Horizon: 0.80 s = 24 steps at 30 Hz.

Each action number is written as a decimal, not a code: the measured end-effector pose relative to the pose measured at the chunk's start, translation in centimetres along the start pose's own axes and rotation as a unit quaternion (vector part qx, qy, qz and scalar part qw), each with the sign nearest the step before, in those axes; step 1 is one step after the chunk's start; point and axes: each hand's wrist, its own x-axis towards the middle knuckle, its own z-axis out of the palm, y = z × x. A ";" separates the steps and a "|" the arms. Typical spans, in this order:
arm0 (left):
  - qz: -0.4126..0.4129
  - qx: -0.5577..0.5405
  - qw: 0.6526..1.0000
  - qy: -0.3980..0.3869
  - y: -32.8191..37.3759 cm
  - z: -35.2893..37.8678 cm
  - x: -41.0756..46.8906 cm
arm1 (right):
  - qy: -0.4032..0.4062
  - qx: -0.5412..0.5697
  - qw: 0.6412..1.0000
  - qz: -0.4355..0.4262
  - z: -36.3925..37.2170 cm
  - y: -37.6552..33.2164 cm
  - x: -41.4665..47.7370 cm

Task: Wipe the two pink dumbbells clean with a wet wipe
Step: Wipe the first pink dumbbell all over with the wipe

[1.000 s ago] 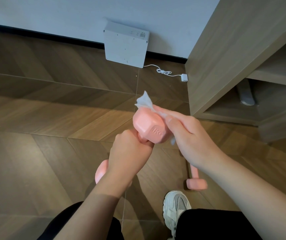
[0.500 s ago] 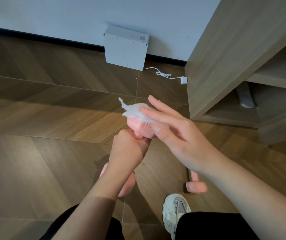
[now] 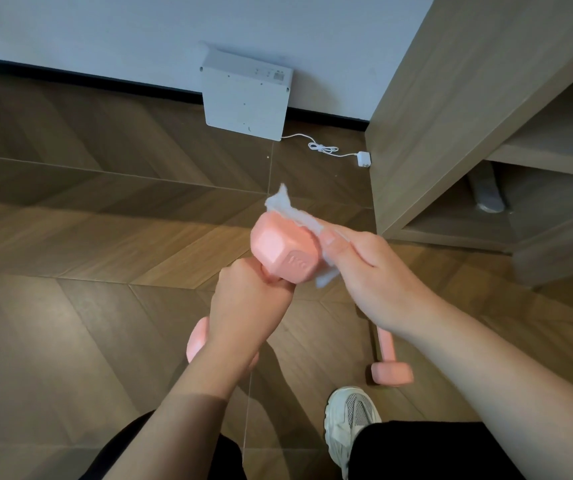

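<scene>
My left hand grips the handle of a pink dumbbell, held in the air with its upper hexagonal head tilted away from me. The lower head shows behind my left wrist. My right hand holds a white wet wipe against the right side of the upper head, thumb on the near side. A second pink dumbbell lies on the wooden floor to the right, partly hidden behind my right forearm.
A white flat box leans against the wall, its white cable and plug trailing right. A wooden shelf unit stands at the right. My white sneaker is on the floor near the lying dumbbell.
My right hand has slid the wipe from the top of the dumbbell head round to its right side, fingers now curled on it. My left hand has turned the dumbbell slightly.
</scene>
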 end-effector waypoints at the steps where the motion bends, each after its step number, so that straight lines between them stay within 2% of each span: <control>1: -0.012 -0.021 1.000 0.009 -0.1 -0.1 0.2 | 0.003 -0.004 1.000 -0.026 0.3 0.0 -0.4; 3: -0.021 -0.031 0.999 0.008 -0.1 -0.1 0.3 | 0.004 -0.002 0.998 -0.070 0.9 -0.2 -0.8; 5: -0.017 -0.022 1.000 -0.011 -0.1 0.0 0.1 | -0.002 -0.002 0.997 -0.075 1.3 -0.5 -0.3; 9: 0.003 -0.012 0.999 -0.030 -0.2 0.8 -0.4 | 0.008 0.005 1.000 -0.028 0.9 -0.5 1.0; 13: -0.015 -0.068 0.998 -0.013 -0.3 0.9 -0.2 | 0.017 -0.014 0.999 0.024 0.6 0.4 0.8; 16: -0.028 -0.088 0.996 0.005 -0.3 0.6 0.6 | 0.037 -0.020 0.998 -0.040 0.9 0.0 -0.4; 19: -0.072 -0.090 0.993 0.000 -0.3 0.6 1.4 | 0.020 -0.030 0.995 -0.093 1.9 -0.7 -0.8; 22: -0.029 0.016 0.999 -0.041 0.1 1.2 0.7 | 0.022 -0.051 0.995 -0.086 2.1 -1.2 0.2; 24: 0.006 0.005 0.998 -0.060 0.0 1.6 0.0 | 0.027 -0.048 0.997 -0.051 1.6 -1.3 0.8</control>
